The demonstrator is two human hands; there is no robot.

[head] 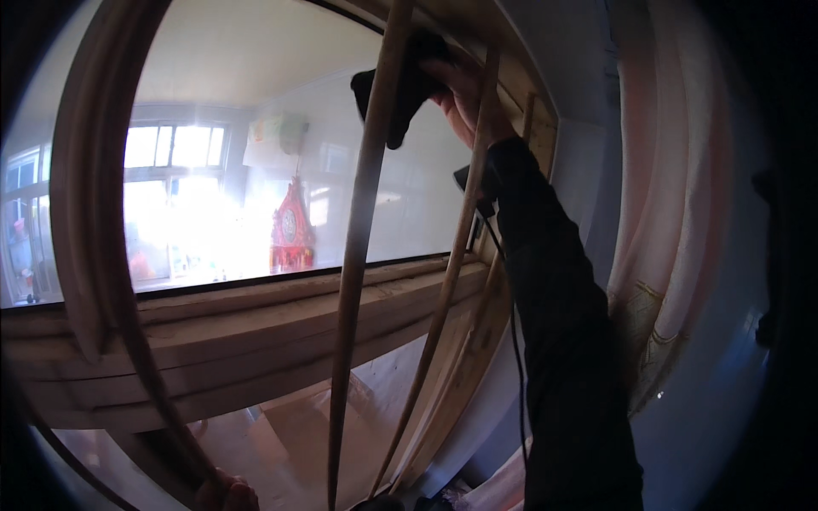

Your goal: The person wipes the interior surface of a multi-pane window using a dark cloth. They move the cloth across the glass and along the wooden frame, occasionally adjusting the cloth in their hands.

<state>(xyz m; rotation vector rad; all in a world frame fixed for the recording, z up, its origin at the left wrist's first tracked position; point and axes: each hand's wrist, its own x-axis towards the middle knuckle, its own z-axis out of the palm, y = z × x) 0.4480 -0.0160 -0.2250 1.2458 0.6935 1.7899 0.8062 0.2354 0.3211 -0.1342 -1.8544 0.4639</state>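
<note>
My right hand point(459, 96) reaches up between the bars and holds a dark cloth point(412, 86) against the upper window pane point(422, 198). One slim bar point(361, 230) crosses in front of the cloth, and another bar point(457, 255) passes over my right wrist. At the bottom left, my left hand point(229, 493) is wrapped around a curved bar point(153, 377); only its fingers show, in dim light. A dark sleeve point(562, 306) covers my right arm, with a small black device point(487, 182) at the wrist and a cable running down from it.
A wooden crosspiece point(255, 332) of the window frame runs below the pane. Pink curtains point(664, 191) hang at the right. Through or in the glass appear a bright window point(172, 185) and a red hanging ornament point(293, 227). Brown cardboard-like material point(307, 428) shows behind the lower glass.
</note>
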